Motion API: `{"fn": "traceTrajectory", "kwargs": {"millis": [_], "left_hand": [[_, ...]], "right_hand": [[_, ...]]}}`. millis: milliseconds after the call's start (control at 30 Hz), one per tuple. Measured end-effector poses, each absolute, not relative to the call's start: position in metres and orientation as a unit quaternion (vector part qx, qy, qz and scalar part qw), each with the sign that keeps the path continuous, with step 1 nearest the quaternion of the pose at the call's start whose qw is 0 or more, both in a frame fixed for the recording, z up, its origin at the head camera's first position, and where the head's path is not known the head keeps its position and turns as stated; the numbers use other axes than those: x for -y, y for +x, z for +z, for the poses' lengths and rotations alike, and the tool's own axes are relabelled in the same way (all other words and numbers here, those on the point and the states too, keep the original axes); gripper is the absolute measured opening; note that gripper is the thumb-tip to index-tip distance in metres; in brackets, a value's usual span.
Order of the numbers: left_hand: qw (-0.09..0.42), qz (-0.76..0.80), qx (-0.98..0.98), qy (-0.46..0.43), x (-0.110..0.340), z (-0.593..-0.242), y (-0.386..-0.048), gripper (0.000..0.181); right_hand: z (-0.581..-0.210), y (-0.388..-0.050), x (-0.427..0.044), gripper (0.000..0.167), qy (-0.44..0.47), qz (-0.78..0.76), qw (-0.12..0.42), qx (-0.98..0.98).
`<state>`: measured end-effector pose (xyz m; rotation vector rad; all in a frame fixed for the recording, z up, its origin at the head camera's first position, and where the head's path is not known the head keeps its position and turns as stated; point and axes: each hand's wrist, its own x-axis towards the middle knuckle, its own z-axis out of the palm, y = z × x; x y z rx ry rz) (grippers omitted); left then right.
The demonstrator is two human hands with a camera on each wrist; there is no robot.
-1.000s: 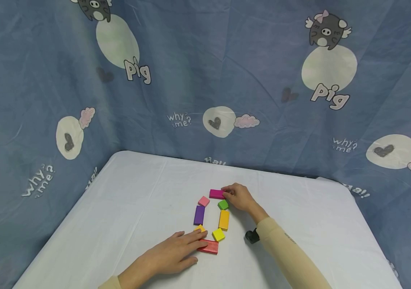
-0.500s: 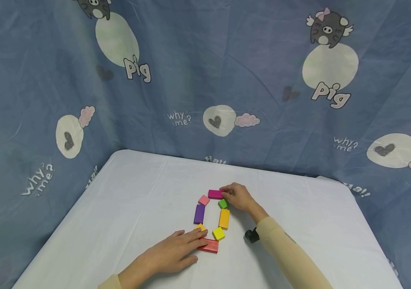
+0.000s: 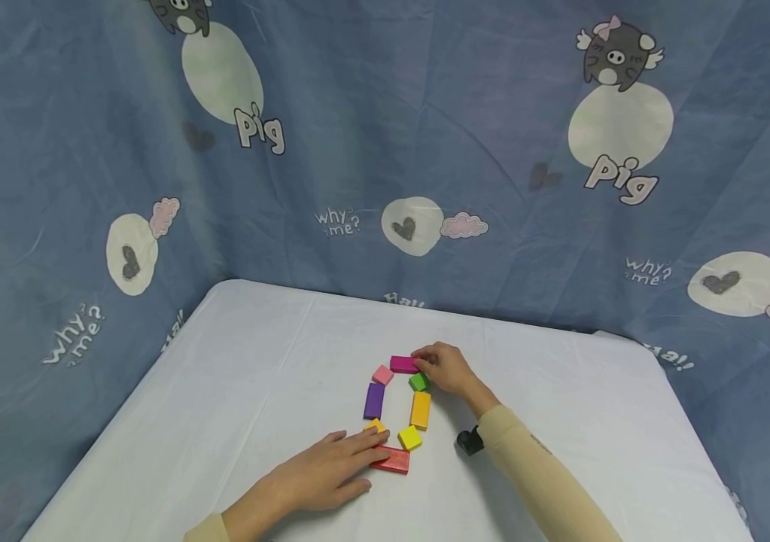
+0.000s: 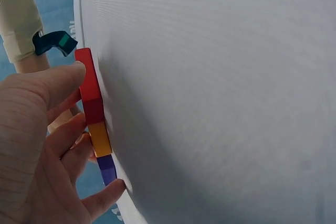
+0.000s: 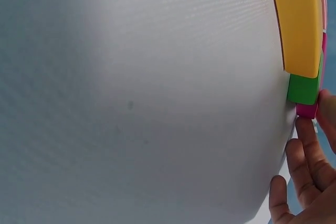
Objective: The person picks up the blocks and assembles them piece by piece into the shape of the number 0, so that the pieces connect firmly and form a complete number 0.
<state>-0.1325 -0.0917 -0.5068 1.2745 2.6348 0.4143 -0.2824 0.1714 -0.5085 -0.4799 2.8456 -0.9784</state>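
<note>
In the head view, several coloured blocks form a closed ring on the white table. My right hand (image 3: 448, 369) pinches the right end of the magenta block (image 3: 403, 364) at the far side, between thumb and index finger. Beside it sits the green cube (image 3: 418, 382). My left hand (image 3: 327, 470) lies with its fingers extended over the red block (image 3: 394, 461) at the near side and the orange cube (image 3: 374, 426), partly covering both. In the left wrist view, the thumb overlaps the red block (image 4: 92, 87). The right wrist view shows fingertips at the magenta block's end (image 5: 306, 110).
A purple block (image 3: 374, 401) and a pink cube (image 3: 382, 375) make up the ring's left side. On the right are a yellow-orange block (image 3: 421, 410) and a yellow cube (image 3: 409, 437). A dark device (image 3: 470, 441) sits at the right sleeve. A blue printed curtain (image 3: 385, 150) hangs behind the table.
The magenta block has shifted very slightly left with my right hand since one second ago. My left hand and the other blocks stay in place.
</note>
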Motion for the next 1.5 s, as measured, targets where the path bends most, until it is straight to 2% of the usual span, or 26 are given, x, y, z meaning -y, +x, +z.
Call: {"fn": "traceTrajectory", "kwargs": {"millis": [567, 1000, 1500], "left_hand": [[0.087, 0.137, -0.887, 0.432, 0.092, -0.507, -0.132, 0.052], [0.094, 0.138, -0.887, 0.431, 0.092, -0.507, -0.132, 0.052], [0.092, 0.141, -0.886, 0.431, 0.092, -0.507, -0.133, 0.052]], "right_hand": [[-0.507, -0.280, -0.165, 0.016, -0.095, -0.351, 0.054, -0.930], [-0.508, -0.281, -0.178, 0.027, -0.135, -0.339, 0.074, -0.928], [-0.506, -0.280, -0.174, 0.030, -0.119, -0.352, 0.070, -0.926]]}}
